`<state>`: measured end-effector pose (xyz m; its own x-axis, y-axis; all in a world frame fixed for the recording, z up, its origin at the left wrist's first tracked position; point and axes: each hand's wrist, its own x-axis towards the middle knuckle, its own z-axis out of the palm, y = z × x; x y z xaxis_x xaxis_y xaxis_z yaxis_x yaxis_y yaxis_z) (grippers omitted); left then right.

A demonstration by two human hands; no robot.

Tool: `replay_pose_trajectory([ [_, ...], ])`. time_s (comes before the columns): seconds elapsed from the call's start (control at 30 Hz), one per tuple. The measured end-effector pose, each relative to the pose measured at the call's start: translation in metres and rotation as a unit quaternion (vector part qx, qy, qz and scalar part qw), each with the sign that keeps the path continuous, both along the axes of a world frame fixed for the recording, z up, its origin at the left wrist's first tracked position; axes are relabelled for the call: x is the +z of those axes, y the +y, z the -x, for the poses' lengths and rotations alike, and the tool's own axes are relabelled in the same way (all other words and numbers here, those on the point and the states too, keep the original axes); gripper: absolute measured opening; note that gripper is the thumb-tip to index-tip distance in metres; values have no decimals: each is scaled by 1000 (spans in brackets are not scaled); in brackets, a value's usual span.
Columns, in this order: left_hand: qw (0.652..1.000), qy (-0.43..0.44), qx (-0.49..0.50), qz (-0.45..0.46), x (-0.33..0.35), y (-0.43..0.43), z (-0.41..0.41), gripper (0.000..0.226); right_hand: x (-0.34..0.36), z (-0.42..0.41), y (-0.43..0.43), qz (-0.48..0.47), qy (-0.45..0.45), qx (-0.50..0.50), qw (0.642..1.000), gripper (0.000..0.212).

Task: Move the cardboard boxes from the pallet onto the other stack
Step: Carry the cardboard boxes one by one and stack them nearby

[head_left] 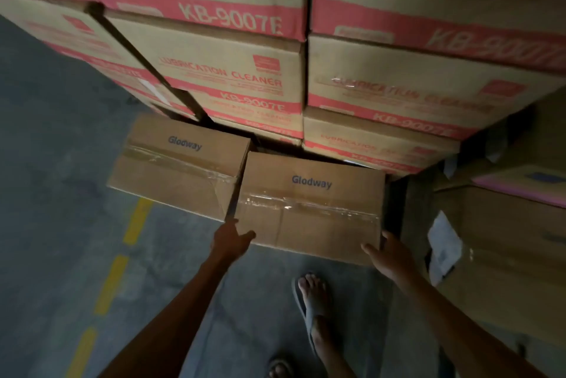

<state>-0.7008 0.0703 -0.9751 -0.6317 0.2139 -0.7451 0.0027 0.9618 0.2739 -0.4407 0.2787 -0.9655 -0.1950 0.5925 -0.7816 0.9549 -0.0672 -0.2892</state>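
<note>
Two plain brown "Glodway" cardboard boxes lie low in front of me, side by side. The right box [309, 203] is nearest, taped across its top. My left hand [231, 240] touches its near left corner, fingers spread. My right hand [387, 255] rests at its near right corner, fingers apart. Neither hand visibly grips it. The left box [177, 163] sits slightly farther back and touches the right one.
A tall stack of red-banded "KB-9007E" cartons [245, 80] rises right behind the two boxes. More cartons [505, 240] with a paper label stand at the right. Grey concrete floor [55, 163] with a yellow dashed line [119, 270] lies at left. My sandalled feet [312, 301] stand below.
</note>
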Motion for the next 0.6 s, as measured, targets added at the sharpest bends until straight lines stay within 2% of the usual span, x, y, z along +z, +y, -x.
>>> replay_pose_trajectory([
  [0.23,998,65,19,7,-134,51,62,84,-129,47,57,-44,-11,-151,987,84],
  [0.33,996,83,33,-8,-172,58,71,97,-183,50,63,-51,-12,-183,982,113],
  [0.37,996,83,39,-13,-179,61,72,100,-198,46,63,-55,-9,-186,981,115],
  [0.5,997,64,43,5,-203,62,79,95,-203,49,63,-44,-5,-221,974,76],
  [0.6,997,56,38,24,-216,54,85,105,-214,46,63,-60,15,-242,968,78],
])
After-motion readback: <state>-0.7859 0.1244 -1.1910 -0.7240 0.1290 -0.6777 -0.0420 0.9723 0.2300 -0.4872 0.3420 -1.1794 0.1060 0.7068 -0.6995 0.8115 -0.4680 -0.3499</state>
